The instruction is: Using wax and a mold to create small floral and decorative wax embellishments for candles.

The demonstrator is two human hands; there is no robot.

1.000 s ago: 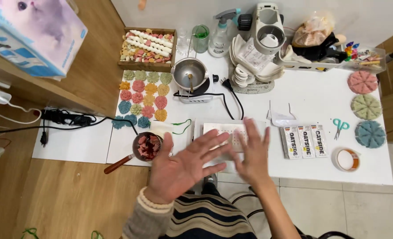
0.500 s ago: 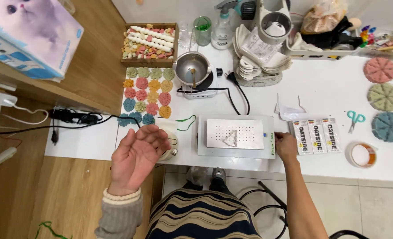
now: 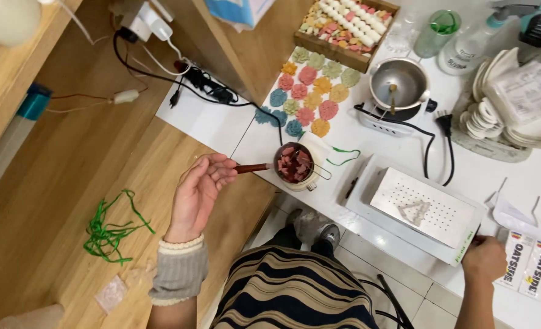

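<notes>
My left hand (image 3: 198,192) is open, palm up, with its fingertips at the end of the wooden handle (image 3: 252,168) of a small metal pan (image 3: 293,163) holding red and pink pieces. The pan sits at the white table's front edge. My right hand (image 3: 484,259) is curled, its fingers closed against the front right corner of a white machine (image 3: 423,207) with a perforated metal top. A thin triangular shape (image 3: 413,212) lies on that top.
Coloured flower-shaped pieces (image 3: 307,91) lie behind the pan, beside a wooden box (image 3: 350,24) of more. A metal pot (image 3: 398,82) sits on a small heater with black cables (image 3: 432,143). Packets (image 3: 535,268) lie at right; green strings (image 3: 109,228) lie on the wood at left.
Both hands left the top of the white machine. My left hand moved left and down to the pan's handle; my right hand went to the machine's right corner. The view shifted left.
</notes>
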